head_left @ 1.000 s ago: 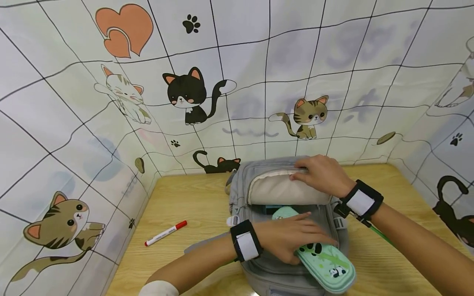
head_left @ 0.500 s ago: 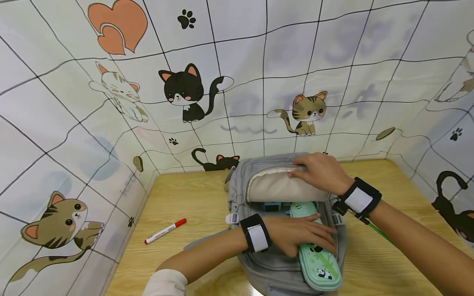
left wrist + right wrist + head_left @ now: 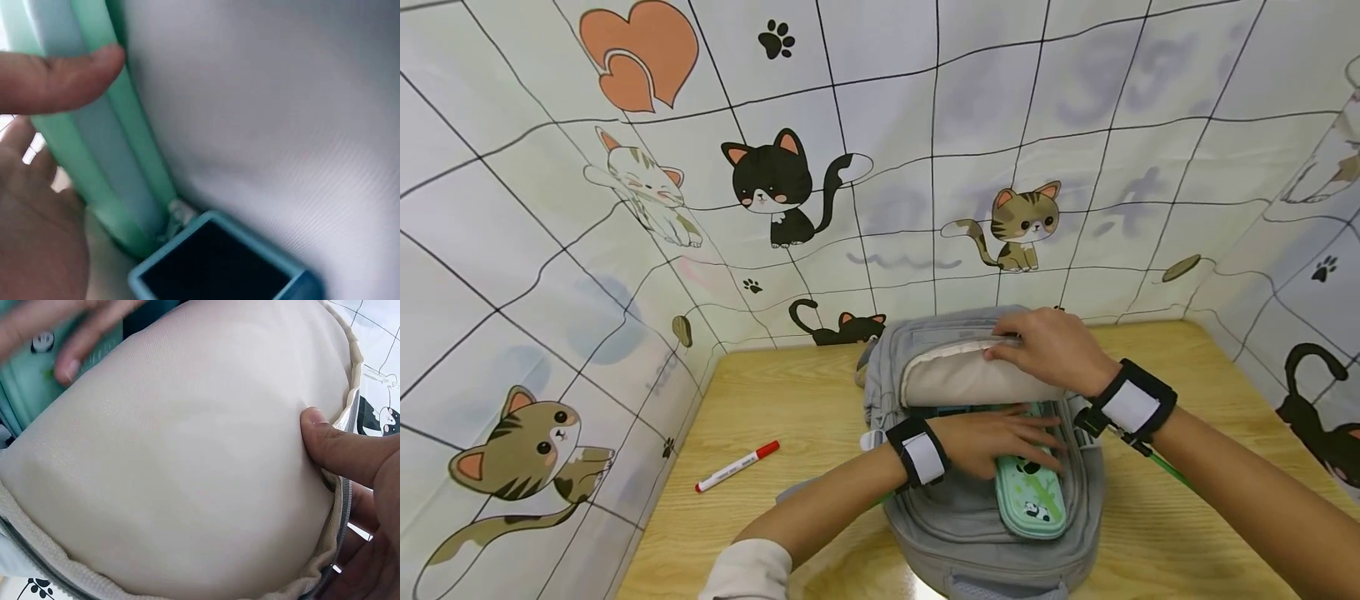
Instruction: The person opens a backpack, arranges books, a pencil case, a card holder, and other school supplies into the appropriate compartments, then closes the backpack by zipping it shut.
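Note:
A grey backpack (image 3: 940,517) lies on the table, its front pocket unzipped. My right hand (image 3: 1056,350) pinches the edge of the pocket's cream-lined flap (image 3: 951,379), thumb on the lining and fingers behind it, as the right wrist view shows. My left hand (image 3: 996,442) grips a mint-green pencil case (image 3: 1032,504) printed with pandas. In the left wrist view its thumb (image 3: 81,78) lies on one side of the case and the fingers on the other. The case's far end reaches into the pocket under the flap, beside a blue-rimmed object with a dark face (image 3: 215,269).
A white marker with a red cap (image 3: 737,467) lies on the wooden table (image 3: 790,392) left of the backpack. Cat-printed cloth (image 3: 895,208) stands as a wall behind and at both sides. A grey strap (image 3: 793,492) sticks out at the backpack's left.
The pencil case has straightened and slid away from me, deeper into the pocket, with my left hand moving along. My right hand keeps its hold on the raised flap.

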Available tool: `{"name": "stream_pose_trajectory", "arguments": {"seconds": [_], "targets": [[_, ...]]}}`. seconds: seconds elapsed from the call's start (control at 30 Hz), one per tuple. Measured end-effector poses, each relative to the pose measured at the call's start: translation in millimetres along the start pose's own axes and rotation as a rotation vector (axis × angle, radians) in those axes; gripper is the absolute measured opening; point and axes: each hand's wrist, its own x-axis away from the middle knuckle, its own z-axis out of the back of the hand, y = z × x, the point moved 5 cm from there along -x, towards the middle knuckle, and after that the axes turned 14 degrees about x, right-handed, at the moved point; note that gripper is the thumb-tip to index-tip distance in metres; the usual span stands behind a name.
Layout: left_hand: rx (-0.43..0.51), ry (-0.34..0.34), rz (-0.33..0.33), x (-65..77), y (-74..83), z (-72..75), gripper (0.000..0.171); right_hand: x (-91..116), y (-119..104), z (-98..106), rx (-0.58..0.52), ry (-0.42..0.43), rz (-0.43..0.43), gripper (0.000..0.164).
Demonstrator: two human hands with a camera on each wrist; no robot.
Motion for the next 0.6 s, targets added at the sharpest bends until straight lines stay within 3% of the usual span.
{"name": "stream_pose_trajectory", "arguments": {"seconds": [0.13, 0.27, 0.33, 0.43, 0.6], "targets": [[-0.091, -0.003, 0.050, -0.7, 13.6, -5.7, 0.081, 1.4, -2.1, -1.0, -0.003, -0.006, -0.004, 0.026], [-0.143, -0.061, 0.029, -2.9, 37.9, -18.7, 0.077, 2.4, -1.6, -1.9, -0.004, -0.004, -0.004, 0.023], [-0.186, -0.053, 0.020, -3.2, 45.0, -22.2, 0.076, 2.0, -1.4, -1.1, 0.001, 0.011, 0.001, 0.023], [-0.234, -0.023, 0.037, -2.2, 44.8, -23.4, 0.071, 1.3, -1.8, -0.4, -0.004, 0.016, 0.006, 0.024], [-0.197, 0.019, 0.066, -0.7, 32.2, -20.0, 0.070, 2.9, -2.5, -0.9, -0.004, 0.017, 0.008, 0.021]]}}
